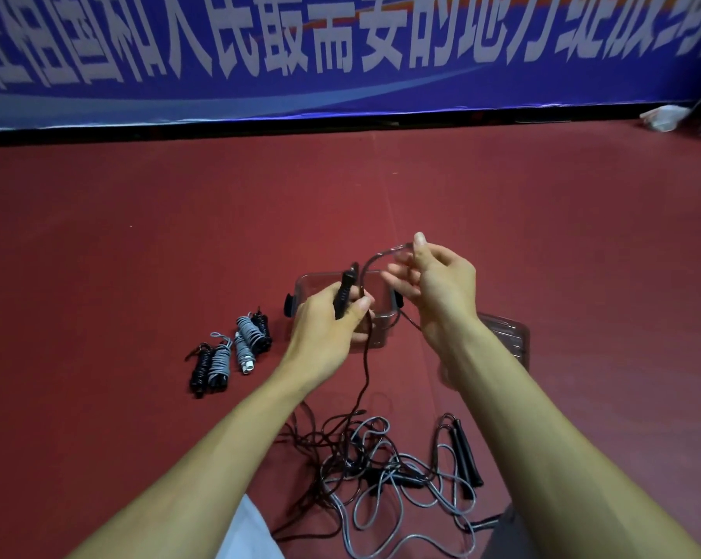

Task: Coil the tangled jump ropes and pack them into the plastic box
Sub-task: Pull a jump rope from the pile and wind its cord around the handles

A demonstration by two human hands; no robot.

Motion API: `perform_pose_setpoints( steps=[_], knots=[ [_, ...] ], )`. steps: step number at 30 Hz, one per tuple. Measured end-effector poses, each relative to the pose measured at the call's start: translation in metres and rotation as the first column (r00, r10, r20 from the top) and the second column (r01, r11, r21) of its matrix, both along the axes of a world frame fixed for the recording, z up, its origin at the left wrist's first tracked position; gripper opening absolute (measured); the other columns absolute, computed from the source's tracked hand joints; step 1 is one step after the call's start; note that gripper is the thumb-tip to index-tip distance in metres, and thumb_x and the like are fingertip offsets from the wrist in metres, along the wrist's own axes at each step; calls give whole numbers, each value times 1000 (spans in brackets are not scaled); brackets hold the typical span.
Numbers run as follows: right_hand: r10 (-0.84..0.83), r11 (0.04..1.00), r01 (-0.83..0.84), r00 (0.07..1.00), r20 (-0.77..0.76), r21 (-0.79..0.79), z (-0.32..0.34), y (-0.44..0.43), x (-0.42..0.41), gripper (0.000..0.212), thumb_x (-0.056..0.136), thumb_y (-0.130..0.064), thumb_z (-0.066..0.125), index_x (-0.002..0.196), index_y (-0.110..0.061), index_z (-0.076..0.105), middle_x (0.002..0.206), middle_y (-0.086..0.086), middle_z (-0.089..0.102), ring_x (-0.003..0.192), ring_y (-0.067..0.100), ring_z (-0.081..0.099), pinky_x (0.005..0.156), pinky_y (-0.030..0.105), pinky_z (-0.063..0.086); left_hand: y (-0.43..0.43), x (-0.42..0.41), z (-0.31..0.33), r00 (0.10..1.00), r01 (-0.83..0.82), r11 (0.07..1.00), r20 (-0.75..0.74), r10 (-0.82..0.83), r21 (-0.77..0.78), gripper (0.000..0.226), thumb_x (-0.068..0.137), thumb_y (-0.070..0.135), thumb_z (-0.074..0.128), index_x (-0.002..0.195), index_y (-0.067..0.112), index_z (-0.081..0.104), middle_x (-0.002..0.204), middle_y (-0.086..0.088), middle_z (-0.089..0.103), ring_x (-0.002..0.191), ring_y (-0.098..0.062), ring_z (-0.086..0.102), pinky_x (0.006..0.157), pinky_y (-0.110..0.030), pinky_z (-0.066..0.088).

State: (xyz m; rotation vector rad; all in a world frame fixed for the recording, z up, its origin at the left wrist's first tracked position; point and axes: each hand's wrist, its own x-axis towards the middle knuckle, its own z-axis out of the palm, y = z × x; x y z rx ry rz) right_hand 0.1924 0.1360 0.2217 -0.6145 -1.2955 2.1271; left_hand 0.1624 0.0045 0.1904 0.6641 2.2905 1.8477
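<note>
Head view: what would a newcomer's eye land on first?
The two hands at centre: the left hand grips a black handle while the right hand pinches its dark cord above the clear plastic box. Below lies a tangle of ropes; coiled ropes sit left of the box.

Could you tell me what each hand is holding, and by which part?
The left hand grips a dark jump rope by its black handle; the right hand holds that rope's cord a little further along.
</note>
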Motion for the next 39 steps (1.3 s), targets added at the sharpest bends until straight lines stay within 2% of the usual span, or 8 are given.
perform_pose_setpoints(
  steps=[8, 14, 17, 19, 28, 31, 34, 39],
  knots=[
    [239, 845, -353, 922, 306, 403, -14, -5, 1, 19, 97, -6, 52, 88, -11, 68, 79, 1, 70, 63, 8, 63, 63, 25, 54, -4, -10, 29, 877, -316, 759, 480, 5, 569, 10, 97, 8, 56, 88, 3, 57, 80, -12, 66, 74, -22, 70, 72, -33, 61],
    [338, 617, -535, 843, 419, 577, -18, -26, -1, 32, 102, -27, 47, 90, -10, 71, 78, -7, 72, 64, 1, 60, 62, 13, 45, -25, -20, 38, 741, -464, 503, 630, -231, 730, 5, 96, 6, 56, 95, 1, 58, 85, -16, 69, 78, -24, 72, 67, -31, 61],
    [295, 395, -537, 843, 450, 746, -21, -34, -3, 22, 99, -26, 52, 84, -21, 69, 80, -11, 69, 72, 3, 59, 70, 22, 47, -38, -25, 42, 710, -517, 398, 640, -295, 758, 8, 96, 9, 57, 95, 2, 61, 80, -13, 72, 78, -22, 73, 69, -31, 61],
    [292, 345, -528, 846, 445, 776, -24, -38, -5, 18, 96, -25, 58, 82, -20, 68, 79, -5, 71, 77, 12, 65, 78, 36, 54, -44, -26, 41, 711, -517, 395, 638, -295, 759, 9, 96, 10, 57, 96, 2, 62, 81, -12, 73, 80, -21, 72, 71, -30, 61],
    [98, 402, -398, 914, 393, 825, -25, -45, -6, 12, 84, -31, 74, 80, -20, 75, 70, -6, 71, 63, 5, 65, 60, 19, 51, -60, -37, 24, 808, -460, 624, 589, -1, 632, 11, 100, 11, 52, 102, 2, 57, 93, -12, 66, 96, -23, 68, 86, -39, 58],
    [81, 540, -301, 948, 308, 786, -16, -46, -6, 13, 83, -24, 76, 83, -12, 73, 67, -5, 67, 50, -6, 58, 48, 7, 42, -57, -34, 17, 842, -384, 799, 530, 98, 462, 15, 101, 3, 47, 109, 8, 59, 103, -10, 67, 102, -20, 64, 88, -37, 54],
    [135, 774, -230, 970, 202, 590, -6, -45, -6, 14, 84, -18, 75, 84, -5, 68, 68, 4, 66, 53, 3, 66, 46, 17, 49, -48, -27, 8, 907, -199, 956, 411, 95, 218, 23, 98, -1, 49, 103, 14, 66, 103, -5, 68, 99, -15, 63, 89, -32, 50],
    [106, 976, -95, 993, -48, 196, 12, -31, -2, 17, 88, -12, 70, 90, 0, 58, 66, 9, 65, 57, 16, 68, 47, 25, 54, -37, -10, 0, 950, 195, 979, 260, -175, -53, 30, 96, -3, 51, 101, 21, 68, 98, 3, 71, 90, -7, 64, 88, -23, 49]
  ],
)
